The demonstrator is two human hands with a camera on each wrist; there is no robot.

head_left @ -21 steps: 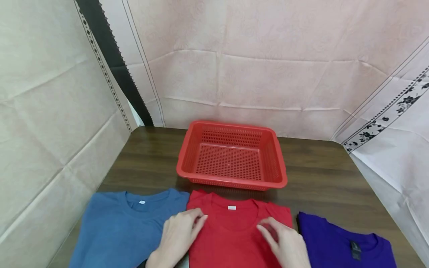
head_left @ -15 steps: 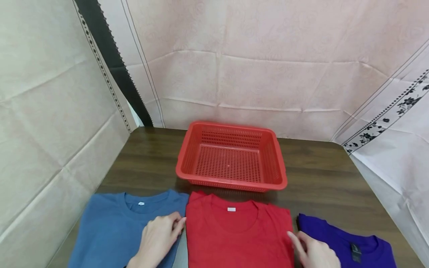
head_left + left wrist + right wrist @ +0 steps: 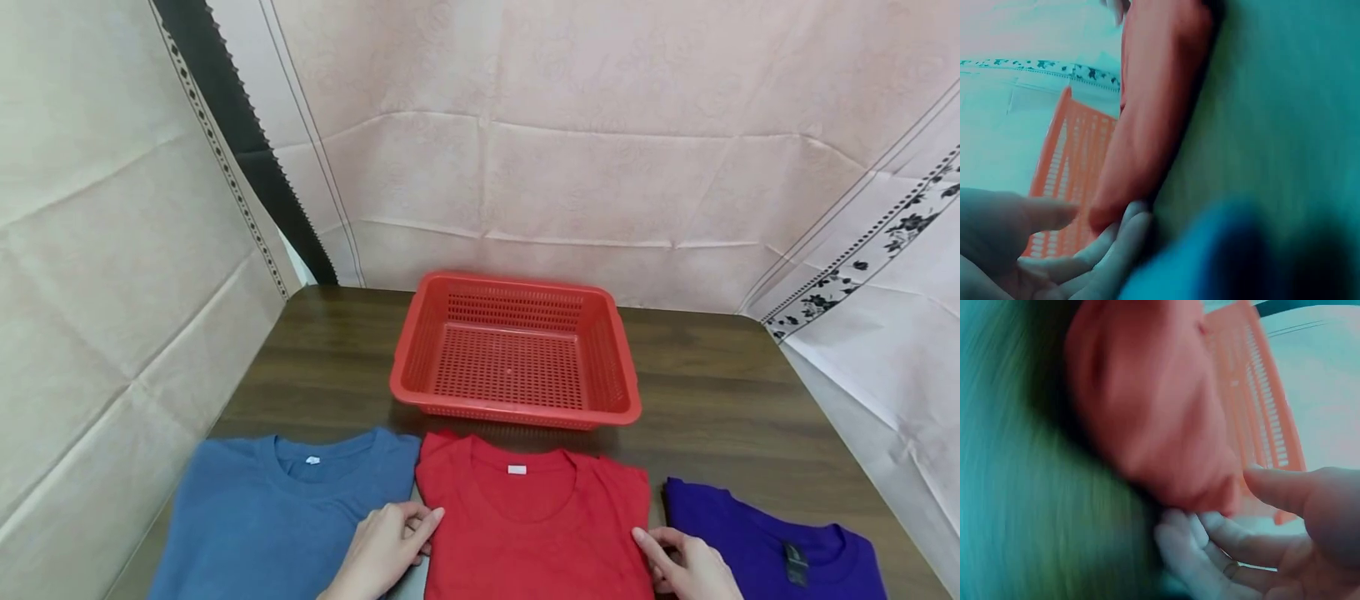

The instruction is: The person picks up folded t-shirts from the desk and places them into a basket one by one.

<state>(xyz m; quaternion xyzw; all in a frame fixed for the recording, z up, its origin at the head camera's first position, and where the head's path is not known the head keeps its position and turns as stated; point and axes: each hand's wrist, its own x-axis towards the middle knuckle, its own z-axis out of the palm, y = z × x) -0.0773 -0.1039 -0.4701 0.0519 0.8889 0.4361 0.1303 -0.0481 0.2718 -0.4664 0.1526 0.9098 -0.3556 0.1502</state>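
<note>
Head: left hand and right hand have just closed in on the red shirt, lying between blue shirt and purple shirt, before the basket | Left wrist: thumb and fingers pinch one edge | Right wrist: likewise opposite — shirt seemingly secured both sides

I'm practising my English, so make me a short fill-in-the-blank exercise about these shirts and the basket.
Between the left hand and the right hand is a ____ shirt. The label at its neck is ____. The blue shirt is on the person's ____ side of that shirt. The number of shirts inside the basket is ____.

Missing words: red; white; left; zero.
</note>
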